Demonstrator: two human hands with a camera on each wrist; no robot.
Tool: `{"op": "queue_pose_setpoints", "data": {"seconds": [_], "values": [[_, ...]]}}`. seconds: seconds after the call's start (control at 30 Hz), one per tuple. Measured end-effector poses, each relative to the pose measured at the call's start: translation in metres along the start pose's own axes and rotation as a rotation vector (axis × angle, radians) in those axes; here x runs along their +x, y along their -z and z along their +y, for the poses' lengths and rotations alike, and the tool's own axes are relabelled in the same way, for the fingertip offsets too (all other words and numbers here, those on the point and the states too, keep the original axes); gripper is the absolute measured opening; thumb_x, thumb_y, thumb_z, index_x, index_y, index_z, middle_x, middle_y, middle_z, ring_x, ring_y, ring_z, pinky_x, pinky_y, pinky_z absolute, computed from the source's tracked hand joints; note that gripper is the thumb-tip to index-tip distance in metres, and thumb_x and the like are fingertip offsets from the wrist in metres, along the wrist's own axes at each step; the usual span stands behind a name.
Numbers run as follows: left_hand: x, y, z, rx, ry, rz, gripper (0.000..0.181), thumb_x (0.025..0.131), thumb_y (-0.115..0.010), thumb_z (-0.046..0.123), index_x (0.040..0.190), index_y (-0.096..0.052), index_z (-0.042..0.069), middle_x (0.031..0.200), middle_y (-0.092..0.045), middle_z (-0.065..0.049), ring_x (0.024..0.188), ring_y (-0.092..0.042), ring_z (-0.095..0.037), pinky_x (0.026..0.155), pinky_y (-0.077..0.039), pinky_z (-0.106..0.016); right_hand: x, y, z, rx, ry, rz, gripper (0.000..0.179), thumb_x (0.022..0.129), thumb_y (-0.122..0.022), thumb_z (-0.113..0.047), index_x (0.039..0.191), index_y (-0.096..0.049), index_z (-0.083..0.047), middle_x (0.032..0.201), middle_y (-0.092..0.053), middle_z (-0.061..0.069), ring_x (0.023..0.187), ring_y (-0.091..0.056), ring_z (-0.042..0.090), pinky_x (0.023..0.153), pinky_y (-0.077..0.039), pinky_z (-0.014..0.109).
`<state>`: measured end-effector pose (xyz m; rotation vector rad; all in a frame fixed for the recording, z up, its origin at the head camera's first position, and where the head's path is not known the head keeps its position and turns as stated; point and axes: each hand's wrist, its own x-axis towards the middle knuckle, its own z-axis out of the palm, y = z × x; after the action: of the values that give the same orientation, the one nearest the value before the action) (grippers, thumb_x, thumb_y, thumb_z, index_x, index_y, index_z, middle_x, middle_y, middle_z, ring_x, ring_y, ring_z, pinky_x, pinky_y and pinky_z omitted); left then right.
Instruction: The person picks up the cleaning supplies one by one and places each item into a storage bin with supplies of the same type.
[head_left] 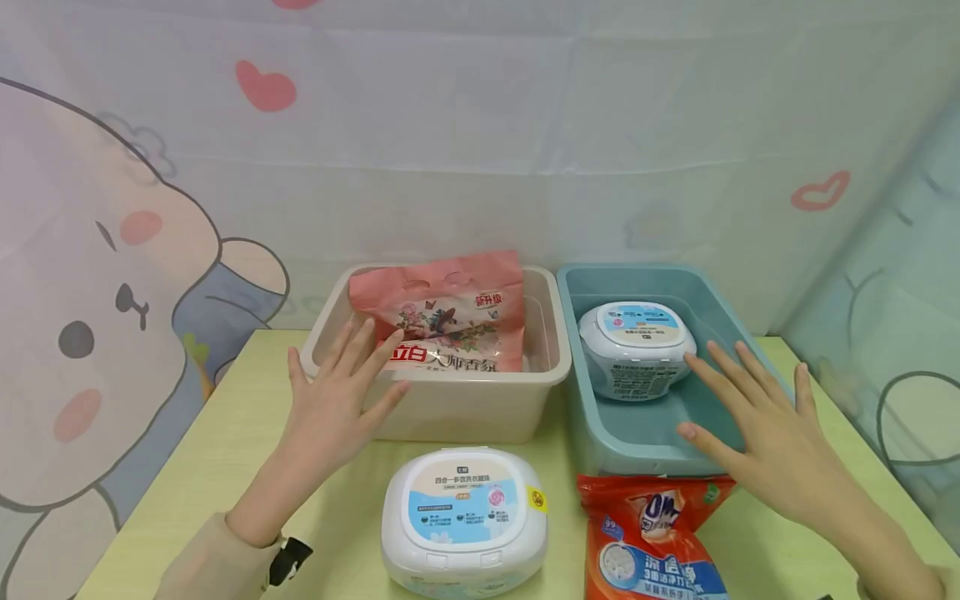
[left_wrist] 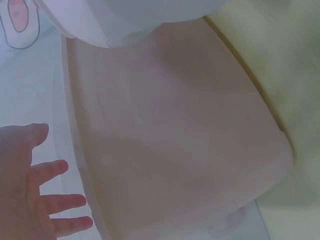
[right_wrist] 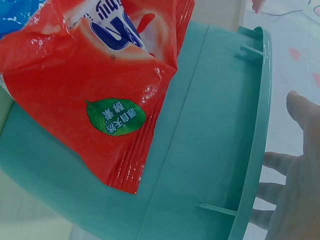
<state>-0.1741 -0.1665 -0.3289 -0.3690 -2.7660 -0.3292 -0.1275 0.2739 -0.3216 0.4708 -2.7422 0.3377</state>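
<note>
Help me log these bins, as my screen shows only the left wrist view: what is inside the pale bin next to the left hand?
Observer: A pink bag sits in the pale bin.
Operator: Thanks. Is there a second bin?
Observer: Yes, a blue-green bin stands to the right of it.
Operator: And does the right hand hold anything?
Observer: No, the right hand is spread near the blue-green bin's rim and holds nothing.
</note>
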Motion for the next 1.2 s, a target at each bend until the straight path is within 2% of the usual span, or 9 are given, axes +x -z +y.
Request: {"op": "queue_pose_setpoints", "data": {"seconds": [0.27, 0.57, 0.8, 1.2], "values": [[-0.003, -0.005, -0.002, -0.021, -0.022, 0.091, 0.057, 0.094, -0.054, 0.048, 0.145, -0.041, 0.028, 0.155, -0.035, -0.009, 0.147, -0.023, -0.032, 0.108, -0.001, -0.076, -0.008, -0.002, -0.006, 0.009, 0.016, 0.04, 0.076, 0.086, -0.067, -0.045, 0.151, -0.03, -0.029, 0.156, -0.031, 0.012, 0.15, -0.013, 0.034, 0.111, 0.018, 0.066], [-0.004, -0.012, -0.005, -0.015, -0.076, 0.209, 0.052, 0.091, -0.06, 0.041, 0.137, -0.053, 0.019, 0.145, -0.048, -0.012, 0.136, -0.038, -0.034, 0.109, -0.012, -0.073, -0.018, -0.003, -0.013, 0.032, 0.029, 0.08, 0.073, 0.085, -0.069, -0.04, 0.149, -0.035, -0.027, 0.156, -0.032, 0.01, 0.149, -0.016, 0.032, 0.113, 0.015, 0.066], [-0.004, -0.019, -0.007, -0.01, -0.106, 0.256, 0.048, 0.09, -0.062, 0.04, 0.132, -0.057, 0.018, 0.135, -0.056, -0.012, 0.126, -0.047, -0.033, 0.108, -0.021, -0.069, -0.028, -0.006, -0.019, 0.048, 0.041, 0.093, 0.074, 0.083, -0.072, -0.038, 0.147, -0.038, -0.024, 0.156, -0.032, 0.01, 0.148, -0.018, 0.035, 0.112, 0.014, 0.066], [-0.003, -0.027, -0.008, -0.007, -0.14, 0.364, 0.038, 0.088, -0.066, 0.034, 0.121, -0.066, 0.015, 0.119, -0.064, -0.01, 0.116, -0.053, -0.032, 0.104, -0.027, -0.068, -0.043, -0.015, -0.026, 0.063, 0.04, 0.095, 0.073, 0.082, -0.072, -0.039, 0.146, -0.04, -0.025, 0.153, -0.035, 0.01, 0.147, -0.02, 0.033, 0.114, 0.009, 0.066]]}}
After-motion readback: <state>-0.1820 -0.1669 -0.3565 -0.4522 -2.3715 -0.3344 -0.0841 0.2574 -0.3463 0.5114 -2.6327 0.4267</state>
